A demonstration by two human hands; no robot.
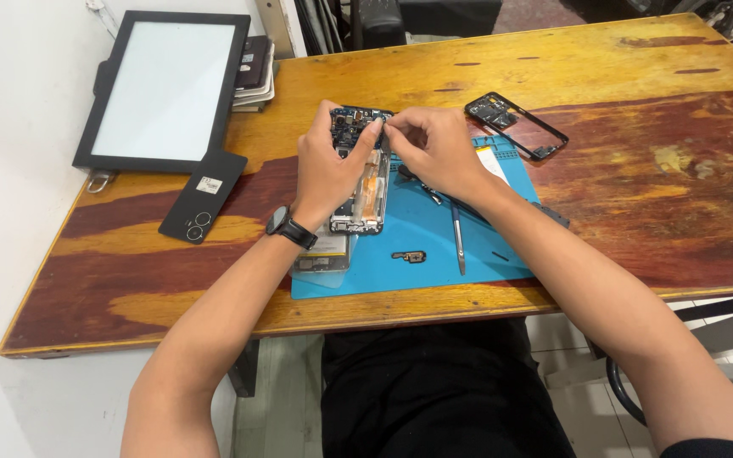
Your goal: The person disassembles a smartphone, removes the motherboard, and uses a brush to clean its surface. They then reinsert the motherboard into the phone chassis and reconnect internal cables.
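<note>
An opened phone (361,182) with its back off stands tilted over the blue work mat (422,246), its circuit board showing at the top. My left hand (326,170) grips the phone's left side. A dark watch is on that wrist. My right hand (434,148) pinches at the phone's upper right corner, fingertips on the board. Whether a small part is between those fingertips is hidden.
On the mat lie a thin metal tool (457,237), tweezers (422,187) and a small loose part (408,256). A black phone frame (515,125) lies behind the mat. At the left lie a black back cover (203,195), a framed white panel (163,89) and stacked items (256,72).
</note>
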